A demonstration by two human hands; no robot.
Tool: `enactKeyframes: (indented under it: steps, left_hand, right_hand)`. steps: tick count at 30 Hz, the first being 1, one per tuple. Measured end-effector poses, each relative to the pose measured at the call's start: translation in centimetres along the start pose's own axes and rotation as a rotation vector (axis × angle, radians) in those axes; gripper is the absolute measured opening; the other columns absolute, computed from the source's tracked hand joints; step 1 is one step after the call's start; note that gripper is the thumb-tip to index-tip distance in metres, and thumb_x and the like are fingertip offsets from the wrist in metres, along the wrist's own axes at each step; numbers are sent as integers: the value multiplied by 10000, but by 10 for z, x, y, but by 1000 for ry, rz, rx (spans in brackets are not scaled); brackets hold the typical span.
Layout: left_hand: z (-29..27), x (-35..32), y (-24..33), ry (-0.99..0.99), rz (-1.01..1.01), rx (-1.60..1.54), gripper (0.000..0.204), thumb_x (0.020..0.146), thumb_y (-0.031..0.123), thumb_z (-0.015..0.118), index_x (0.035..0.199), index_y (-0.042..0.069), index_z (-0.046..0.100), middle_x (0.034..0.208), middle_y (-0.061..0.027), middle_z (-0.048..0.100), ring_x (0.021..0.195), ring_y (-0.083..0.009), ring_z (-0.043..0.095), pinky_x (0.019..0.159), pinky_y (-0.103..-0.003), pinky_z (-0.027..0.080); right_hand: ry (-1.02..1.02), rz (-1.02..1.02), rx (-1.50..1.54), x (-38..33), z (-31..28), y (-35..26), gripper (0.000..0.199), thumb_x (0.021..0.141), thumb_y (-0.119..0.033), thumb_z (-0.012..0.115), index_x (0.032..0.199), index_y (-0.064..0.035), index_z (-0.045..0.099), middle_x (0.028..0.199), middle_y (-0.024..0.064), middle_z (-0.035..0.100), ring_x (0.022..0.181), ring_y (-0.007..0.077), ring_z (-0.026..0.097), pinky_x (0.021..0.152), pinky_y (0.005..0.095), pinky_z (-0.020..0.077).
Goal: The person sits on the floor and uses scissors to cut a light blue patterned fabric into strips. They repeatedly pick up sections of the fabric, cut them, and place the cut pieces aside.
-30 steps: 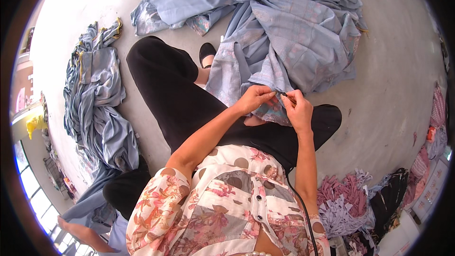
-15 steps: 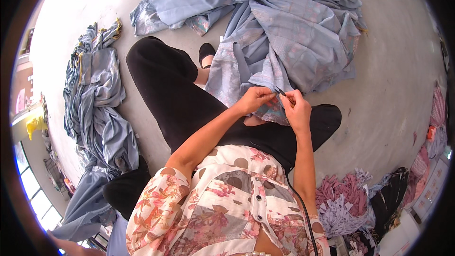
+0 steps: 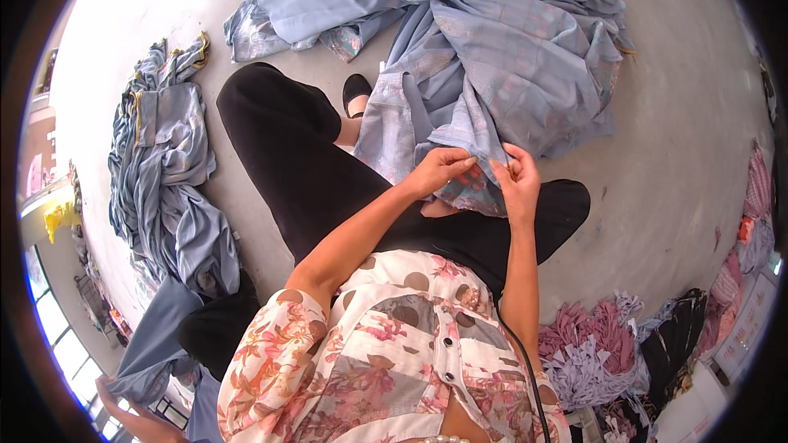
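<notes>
A thin blue-grey fabric piece (image 3: 533,66) with faint pink floral patterning spreads from the floor into my lap. My left hand (image 3: 442,171) pinches its near edge between thumb and fingers. A short way to the right, my right hand (image 3: 517,180) is closed on the same edge, thumb against fingertips. Between the two hands the cloth is drawn up, and its sheer, patterned end hangs below them over my legs. The dark tool seen earlier at my right fingertips cannot be made out now.
More blue-grey fabric (image 3: 328,0) is heaped ahead on the floor. To the left lies a long bundle of similar cloth (image 3: 168,164) with yellow edging. Pink and pale scraps (image 3: 595,344) pile up at lower right. Another person's hand (image 3: 131,418) shows at lower left beside cloth.
My right hand has turned and spread slightly away from my left, now pinching the cloth edge. The dark tool at its fingertips has gone from sight. At lower left, the other person's hand has risen.
</notes>
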State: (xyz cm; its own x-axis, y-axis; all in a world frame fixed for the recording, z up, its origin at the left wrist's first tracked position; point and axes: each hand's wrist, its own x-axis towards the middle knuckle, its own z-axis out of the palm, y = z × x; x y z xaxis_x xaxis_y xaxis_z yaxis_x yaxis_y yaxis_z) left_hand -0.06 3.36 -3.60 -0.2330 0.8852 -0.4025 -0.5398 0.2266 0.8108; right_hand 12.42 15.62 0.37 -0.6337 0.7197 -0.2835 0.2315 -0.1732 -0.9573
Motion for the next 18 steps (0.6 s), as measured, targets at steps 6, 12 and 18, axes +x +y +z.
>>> enactKeyframes:
  steps: [6,12,18]
  left_hand:
    - [1,0,-1,-15,-24,28,265,930,217,522,927,-17,645,923,-92,658,815,-154,610,773,-292,490]
    - [-2,1,2,49,-56,-211,260,907,206,539,934,-35,631,939,-135,657,834,-204,628,786,-320,494]
    - [0,-2,4,33,-22,-94,221,863,145,563,964,-38,632,921,-126,661,814,-192,635,790,-293,484]
  right_hand:
    - [182,1,-78,29,3,14,183,840,-149,661,821,4,562,595,-64,458,498,33,377,452,217,338]
    - [13,-93,-203,12,-11,-2,197,806,-39,660,988,-22,584,665,-79,410,587,15,363,519,186,316]
    - [-111,-127,-305,13,18,6,101,793,-49,673,861,1,618,682,3,602,598,31,513,509,208,406]
